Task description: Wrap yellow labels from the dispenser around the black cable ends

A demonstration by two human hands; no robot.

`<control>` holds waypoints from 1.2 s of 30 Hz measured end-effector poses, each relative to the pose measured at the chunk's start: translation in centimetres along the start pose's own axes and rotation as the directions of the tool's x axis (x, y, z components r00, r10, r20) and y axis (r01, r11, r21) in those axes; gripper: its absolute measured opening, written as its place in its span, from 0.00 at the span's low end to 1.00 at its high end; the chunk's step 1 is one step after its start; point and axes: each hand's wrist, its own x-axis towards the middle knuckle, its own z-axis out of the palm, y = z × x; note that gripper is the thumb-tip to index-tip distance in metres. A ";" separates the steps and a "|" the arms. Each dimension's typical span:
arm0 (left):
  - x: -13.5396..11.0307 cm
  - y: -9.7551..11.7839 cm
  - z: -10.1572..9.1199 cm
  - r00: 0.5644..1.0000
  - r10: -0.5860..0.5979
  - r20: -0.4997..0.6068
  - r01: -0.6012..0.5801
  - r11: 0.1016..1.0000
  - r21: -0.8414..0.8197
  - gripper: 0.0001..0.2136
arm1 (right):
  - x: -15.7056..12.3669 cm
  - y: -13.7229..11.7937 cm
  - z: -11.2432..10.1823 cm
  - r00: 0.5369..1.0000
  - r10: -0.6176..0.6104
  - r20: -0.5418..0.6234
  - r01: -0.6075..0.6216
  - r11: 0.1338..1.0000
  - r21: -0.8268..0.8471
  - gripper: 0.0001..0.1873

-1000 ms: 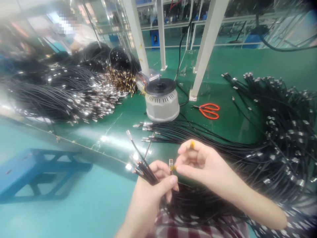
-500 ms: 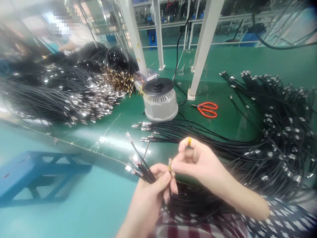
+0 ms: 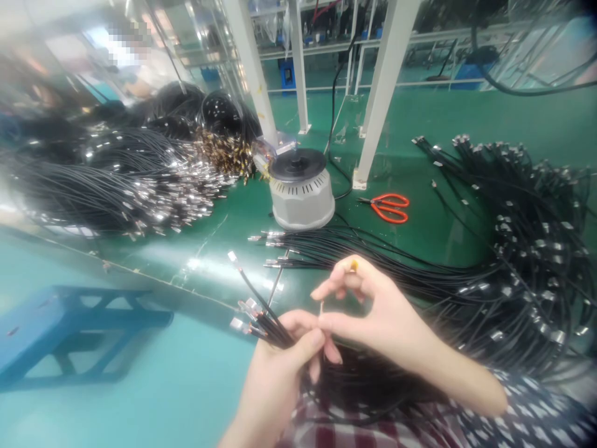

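My left hand (image 3: 284, 367) is closed around a bundle of black cables (image 3: 275, 330) whose silver connector ends (image 3: 249, 311) fan out to the left. Between its thumb and fingers stands the thin tip of one cable (image 3: 321, 306), small and blurred. My right hand (image 3: 368, 305) is at that tip: its thumb touches beside it, and the index finger curves above with a gap between the two. A yellow band (image 3: 354, 266) wraps one right finger. Below the hands, the dark cable lengths (image 3: 368, 386) lie over a checked cloth on my lap.
On the green table (image 3: 448, 112), a grey machine with a black round top (image 3: 301, 193) stands near orange-handled scissors (image 3: 390, 208). Cable heaps lie at left (image 3: 153, 168) and right (image 3: 527, 249). A blue stool (image 3: 41, 323) is at lower left; a person sits beyond the left heap.
My right index finger has lifted away from its thumb, widening the gap around the cable tip. The bundle in my left hand has shifted slightly left at its connector ends.
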 end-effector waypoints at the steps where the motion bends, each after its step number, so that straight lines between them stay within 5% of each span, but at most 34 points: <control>1: 0.1 0.0 -0.1 1.000 -0.003 0.023 0.004 1.000 -0.025 0.11 | 0.3 0.2 -0.2 0.999 0.013 0.042 -0.015 0.999 0.049 0.21; 7: 0.4 0.0 -0.5 0.991 -0.060 0.122 0.080 0.983 -0.164 0.12 | 1.5 1.3 -0.5 0.975 0.048 0.217 -0.118 0.940 0.321 0.20; 13: 0.6 0.3 -0.5 0.985 -0.056 0.161 0.084 0.981 -0.174 0.14 | 0.6 0.9 0.1 0.983 -0.031 0.182 -0.043 0.921 0.386 0.14; 18: 1.0 0.3 -1.5 0.960 -0.076 0.270 0.149 0.954 -0.259 0.14 | -1.2 -1.1 0.1 0.884 -0.035 0.467 -0.104 0.958 0.267 0.10; 22: 1.0 0.4 -2.2 0.851 -0.140 0.506 0.202 0.977 -0.070 0.15 | -0.8 -1.0 -1.1 0.980 -0.184 0.081 0.174 0.978 0.114 0.08; 25: 1.0 0.5 -2.2 0.768 -0.247 0.591 0.251 0.965 0.078 0.18 | -0.2 -0.4 -1.5 0.985 -0.172 0.021 0.172 0.985 0.012 0.06; 31: 1.8 -0.3 -1.4 0.842 -0.230 0.489 0.190 0.973 0.131 0.19 | 0.4 -0.7 -0.3 0.995 -0.098 -0.022 0.096 0.991 -0.093 0.04; 36: 1.7 -0.8 -1.3 0.833 -0.227 0.504 0.187 0.974 0.129 0.16 | 1.3 -1.8 1.6 0.999 -0.002 0.045 -0.003 0.993 0.114 0.10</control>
